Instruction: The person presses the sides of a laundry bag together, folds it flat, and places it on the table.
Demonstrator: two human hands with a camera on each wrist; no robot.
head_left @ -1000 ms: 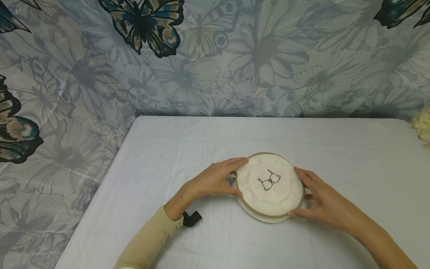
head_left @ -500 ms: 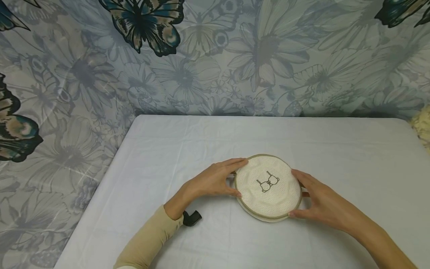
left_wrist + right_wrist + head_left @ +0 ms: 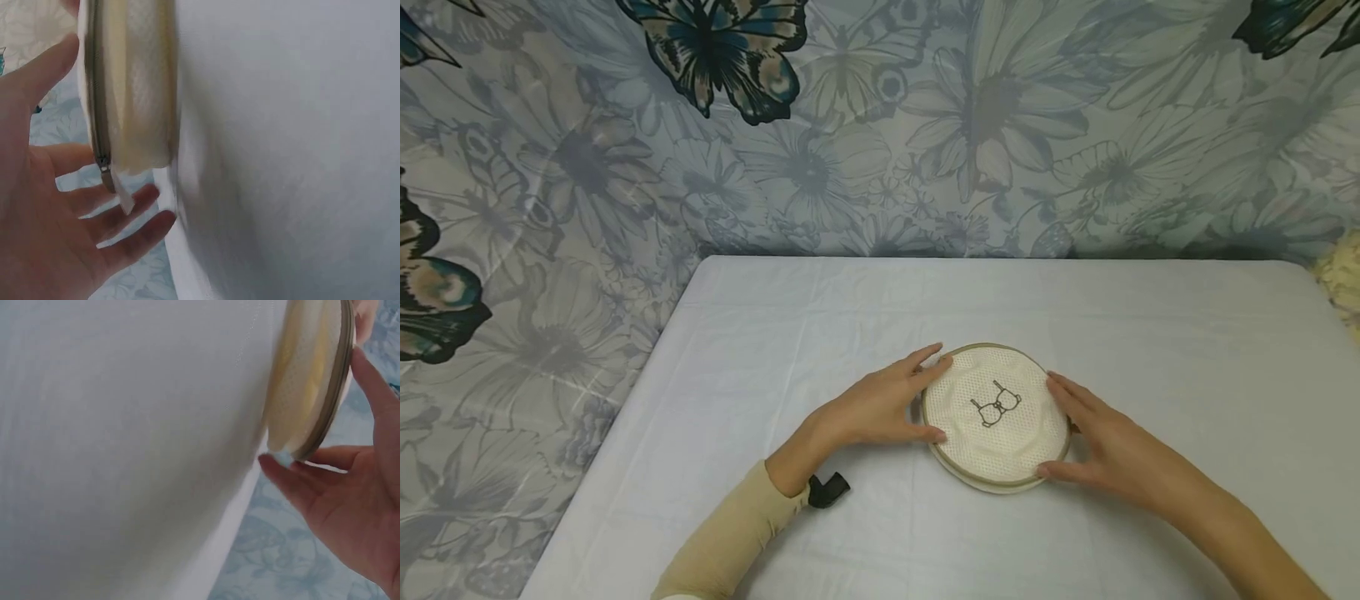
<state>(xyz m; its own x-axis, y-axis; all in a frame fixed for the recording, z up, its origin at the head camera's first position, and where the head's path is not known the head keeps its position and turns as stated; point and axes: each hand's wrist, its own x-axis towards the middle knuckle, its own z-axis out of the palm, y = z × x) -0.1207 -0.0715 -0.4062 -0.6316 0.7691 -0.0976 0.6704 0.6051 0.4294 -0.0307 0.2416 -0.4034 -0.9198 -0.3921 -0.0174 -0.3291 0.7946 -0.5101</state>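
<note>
A round, cream bra wash bag with a small bra outline on its top lies on the white-covered table, between my two hands. A zip runs around its side, with the pull hanging by my left fingers. My left hand is at the bag's left edge, thumb and index fingertip touching the rim, another finger lifted off. At the right edge my right hand touches the rim with thumb and fingertips. In both wrist views the fingers are spread and nearly straight beside the bag's soft side wall.
The table wears a smooth white cloth. Behind and to the left stands a wall with flower and butterfly print. Something pale yellow shows at the far right edge. A black strap piece sits at my left wrist.
The bag has shifted slightly left and its top sits more squarely over the base. A left finger has lifted away from the rim, and my right hand has followed the bag a little leftward.
</note>
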